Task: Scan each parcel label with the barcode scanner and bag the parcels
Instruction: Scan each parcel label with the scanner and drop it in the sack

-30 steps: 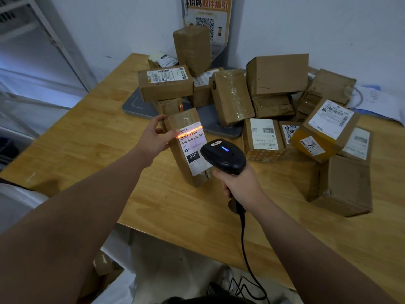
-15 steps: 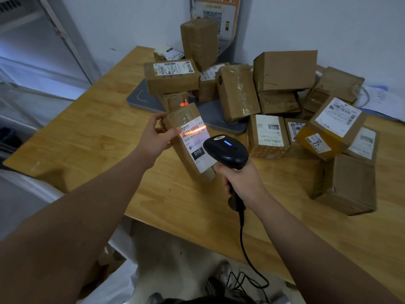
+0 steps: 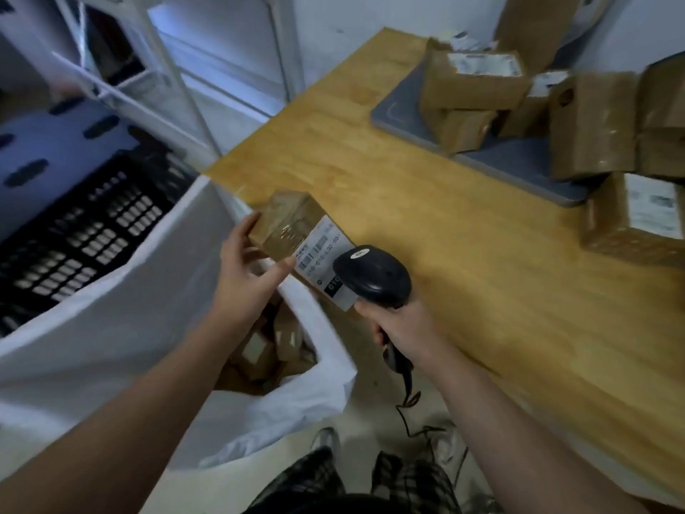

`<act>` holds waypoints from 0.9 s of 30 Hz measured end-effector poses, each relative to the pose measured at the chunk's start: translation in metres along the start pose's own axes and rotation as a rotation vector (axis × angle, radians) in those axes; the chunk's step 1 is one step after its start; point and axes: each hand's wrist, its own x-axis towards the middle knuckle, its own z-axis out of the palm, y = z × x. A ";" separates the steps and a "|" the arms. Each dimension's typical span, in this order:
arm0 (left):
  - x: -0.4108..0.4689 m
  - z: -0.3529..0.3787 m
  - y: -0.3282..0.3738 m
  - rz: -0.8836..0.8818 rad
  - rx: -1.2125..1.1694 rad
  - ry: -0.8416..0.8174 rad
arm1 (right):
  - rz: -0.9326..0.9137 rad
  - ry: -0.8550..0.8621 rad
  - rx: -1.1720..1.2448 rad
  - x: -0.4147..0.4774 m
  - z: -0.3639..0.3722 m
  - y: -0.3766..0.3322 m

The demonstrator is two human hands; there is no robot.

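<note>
In the head view, the left hand (image 3: 244, 268) holds a brown parcel (image 3: 289, 220) at the near left corner of the worktop (image 3: 463, 224). Its fingers curl round the parcel's far left end. The thumb presses the near side, just beside the white label (image 3: 320, 254). The parcel lies tilted with the label up, partly over the worktop's edge and partly over the rim of the white bag (image 3: 326, 339).

The right hand (image 3: 402, 328) grips the handle of the black scanner (image 3: 372, 278), fingers wrapped round it. The scanner's head covers the near right end of the label; whether it touches the parcel cannot be told. A black cable (image 3: 406, 398) runs from the handle down toward the floor.

The bag stands open to the left of the worktop, below the left hand, and several small brown boxes (image 3: 267, 350) lie inside it. Left of the bag sits a black slotted crate (image 3: 74, 239), and beyond that a white rack (image 3: 174, 79).

Far right on the worktop, a pile (image 3: 589, 124) of taped brown parcels, some with white labels, rests on and around a flat grey pad (image 3: 519, 157), well apart from the held parcel. At the near edge, checked trousers (image 3: 315, 484) show between the two forearms. The picture is blurred, so most of the label's print cannot be read.
</note>
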 end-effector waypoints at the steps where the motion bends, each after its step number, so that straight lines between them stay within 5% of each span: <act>1: -0.007 -0.017 -0.012 0.002 0.011 0.035 | 0.012 -0.019 -0.019 0.002 0.016 0.003; 9: -0.032 -0.080 -0.108 -0.328 0.034 0.318 | 0.166 -0.045 -0.090 0.016 0.102 0.029; 15: 0.008 -0.049 -0.193 -1.016 -0.191 0.651 | 0.203 0.006 -0.185 0.038 0.127 0.054; 19: 0.047 -0.011 -0.239 -1.012 -0.441 0.630 | 0.182 0.071 -0.264 0.064 0.137 0.077; 23: 0.088 0.020 -0.278 -0.988 -0.380 0.411 | 0.149 0.139 -0.316 0.084 0.139 0.104; 27: 0.102 0.027 -0.307 -0.886 -0.261 0.539 | 0.030 0.202 -0.352 0.099 0.141 0.113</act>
